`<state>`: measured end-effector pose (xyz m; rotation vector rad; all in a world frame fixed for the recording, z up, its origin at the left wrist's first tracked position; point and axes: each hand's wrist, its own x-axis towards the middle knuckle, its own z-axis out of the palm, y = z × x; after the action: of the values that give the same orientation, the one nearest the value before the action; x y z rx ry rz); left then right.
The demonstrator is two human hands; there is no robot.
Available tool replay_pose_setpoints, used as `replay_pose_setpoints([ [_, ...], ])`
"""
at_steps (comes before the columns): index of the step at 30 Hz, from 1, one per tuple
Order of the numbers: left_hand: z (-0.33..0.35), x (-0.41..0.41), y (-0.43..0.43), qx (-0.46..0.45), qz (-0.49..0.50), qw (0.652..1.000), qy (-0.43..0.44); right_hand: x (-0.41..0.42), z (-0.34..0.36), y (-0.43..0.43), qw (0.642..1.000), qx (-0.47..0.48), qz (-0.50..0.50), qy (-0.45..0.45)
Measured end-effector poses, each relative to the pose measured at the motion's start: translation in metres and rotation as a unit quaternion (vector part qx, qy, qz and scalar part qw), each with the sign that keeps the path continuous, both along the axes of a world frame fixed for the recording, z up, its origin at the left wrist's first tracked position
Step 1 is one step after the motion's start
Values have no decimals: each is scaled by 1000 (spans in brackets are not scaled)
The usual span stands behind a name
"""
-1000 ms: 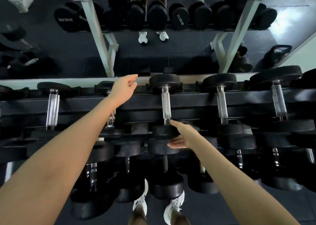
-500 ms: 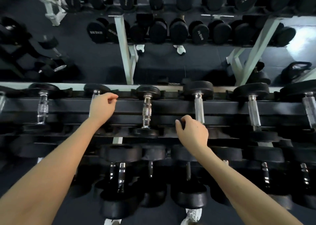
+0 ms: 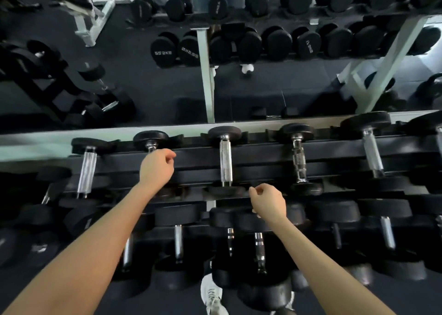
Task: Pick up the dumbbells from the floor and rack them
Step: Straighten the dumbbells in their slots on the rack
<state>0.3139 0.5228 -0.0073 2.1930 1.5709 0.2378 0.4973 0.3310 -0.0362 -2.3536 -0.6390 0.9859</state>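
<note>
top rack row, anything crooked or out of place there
Nothing stands out. The top-row dumbbells all lie across the rack, handles pointing front to back; their slight fanning fits the wide lens. One is partly hidden under the left hand.

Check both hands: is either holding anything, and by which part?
Right hand: loosely curled, holds nothing. Left hand covers the chrome handle of a racked black round-headed dumbbell; whether it grips it cannot be told.
</note>
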Motion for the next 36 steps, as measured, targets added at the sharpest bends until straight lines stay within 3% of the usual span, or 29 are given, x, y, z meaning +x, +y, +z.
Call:
replay_pose_setpoints([
  [13, -21, -97, 31, 3, 135, 991, 11, -104, -4, 97, 988, 16, 118, 100],
  [18, -19, -147, 50, 41, 167, 984, 42, -140, -9, 120, 983, -8, 72, 166],
  [21, -16, -157, 78, 49, 120, 992, 11, -163, -17, 135, 957, -47, -30, 286],
  [25, -12, -132, 122, -32, -14, 997, -73, -184, -25, 154, 889, -7, -222, 402],
  [30, -21, -102, 168, -132, -218, 966, -40, -207, -43, 168, 838, 53, -369, 398],
  [36, -30, -97, 184, -93, -293, 951, -28, -223, -53, 176, 836, 70, -423, 343],
])
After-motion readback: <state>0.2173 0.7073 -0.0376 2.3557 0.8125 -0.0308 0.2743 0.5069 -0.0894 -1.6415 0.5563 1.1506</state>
